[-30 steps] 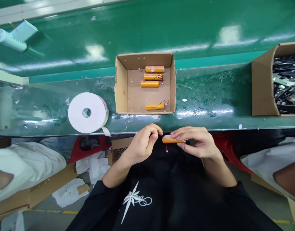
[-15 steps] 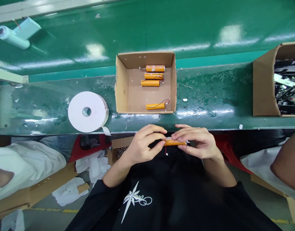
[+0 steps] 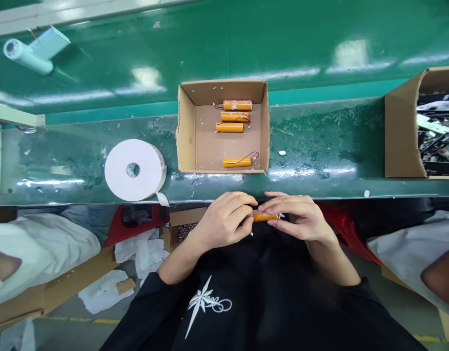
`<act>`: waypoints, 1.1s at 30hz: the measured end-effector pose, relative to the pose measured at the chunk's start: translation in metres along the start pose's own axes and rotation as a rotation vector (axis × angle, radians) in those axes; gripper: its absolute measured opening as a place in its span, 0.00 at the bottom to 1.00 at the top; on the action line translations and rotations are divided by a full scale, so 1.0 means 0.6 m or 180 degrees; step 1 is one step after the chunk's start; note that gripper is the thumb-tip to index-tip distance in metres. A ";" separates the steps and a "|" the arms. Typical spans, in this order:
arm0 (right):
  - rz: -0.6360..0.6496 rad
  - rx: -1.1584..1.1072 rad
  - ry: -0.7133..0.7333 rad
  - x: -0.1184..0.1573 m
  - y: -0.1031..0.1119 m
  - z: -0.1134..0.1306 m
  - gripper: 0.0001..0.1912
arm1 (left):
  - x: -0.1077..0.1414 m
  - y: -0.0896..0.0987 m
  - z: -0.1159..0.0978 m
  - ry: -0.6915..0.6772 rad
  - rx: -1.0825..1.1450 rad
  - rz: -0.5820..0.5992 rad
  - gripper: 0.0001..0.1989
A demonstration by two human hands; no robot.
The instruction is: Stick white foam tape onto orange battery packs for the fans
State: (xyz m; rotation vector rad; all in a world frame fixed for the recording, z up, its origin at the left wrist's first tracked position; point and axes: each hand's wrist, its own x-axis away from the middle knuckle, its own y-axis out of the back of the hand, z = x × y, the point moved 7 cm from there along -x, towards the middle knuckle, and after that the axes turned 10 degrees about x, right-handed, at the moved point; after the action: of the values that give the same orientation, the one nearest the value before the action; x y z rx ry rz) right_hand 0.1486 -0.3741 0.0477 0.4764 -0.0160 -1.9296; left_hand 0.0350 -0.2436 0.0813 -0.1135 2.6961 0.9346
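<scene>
An orange cylindrical battery pack (image 3: 265,216) with thin wires lies level between my hands, just off the bench's front edge. My right hand (image 3: 301,214) grips it, fingers on top and thumb underneath. The curled fingers of my left hand (image 3: 228,218) close around its left end, hiding that end. A small white connector (image 3: 251,234) hangs below on a wire. Beyond my hands, an open cardboard box (image 3: 224,170) holds several similar orange battery packs (image 3: 237,162) with wires.
A large roll of white tape (image 3: 125,168) lies left of the box, its loose end at the bench edge. On the right stands a cardboard box of dark parts (image 3: 403,131). White scraps (image 3: 282,152) lie on the green bench (image 3: 319,146). People sit on both sides.
My left fingers have curled in more tightly at the battery pack's left end, covering the red wire. The right hand keeps its grip with little movement.
</scene>
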 end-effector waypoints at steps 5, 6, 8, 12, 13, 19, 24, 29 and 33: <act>-0.0275 -0.0069 -0.0072 -0.001 0.007 0.000 0.22 | 0.006 0.005 -0.006 -0.0366 0.0369 -0.0304 0.22; -0.0322 -0.0072 -0.0080 -0.001 0.008 0.000 0.22 | 0.007 0.009 -0.006 -0.0390 0.0360 -0.0373 0.17; -0.0437 -0.0067 -0.0092 0.000 0.011 -0.001 0.22 | 0.008 0.018 -0.005 -0.0385 0.0404 -0.0462 0.07; -0.0679 -0.0085 -0.0173 0.005 0.017 -0.007 0.23 | 0.007 0.030 -0.007 -0.0421 0.0539 -0.0372 0.10; -0.0697 -0.0083 -0.0197 0.006 0.017 -0.008 0.22 | 0.007 0.032 -0.007 -0.0410 0.0534 -0.0355 0.10; -0.0742 -0.0100 -0.0277 0.010 0.019 -0.013 0.20 | 0.010 0.036 0.001 -0.0191 0.0860 -0.0540 0.04; -0.0777 -0.0312 -0.0363 0.009 0.017 -0.015 0.18 | 0.020 0.039 0.009 0.0039 0.1296 -0.0995 0.03; -0.0512 -0.0140 -0.0296 -0.003 0.004 -0.010 0.15 | 0.008 0.042 -0.011 -0.0148 0.1255 -0.1192 0.06; -0.0023 0.0033 -0.0167 -0.014 -0.014 0.006 0.15 | -0.022 0.035 -0.036 -0.0404 0.1380 -0.0856 0.07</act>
State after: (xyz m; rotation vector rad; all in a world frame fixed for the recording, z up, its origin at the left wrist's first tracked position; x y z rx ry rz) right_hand 0.1426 -0.3638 0.0518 0.4331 -0.0581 -1.9495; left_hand 0.0389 -0.2404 0.1136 -0.3037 2.6104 0.2621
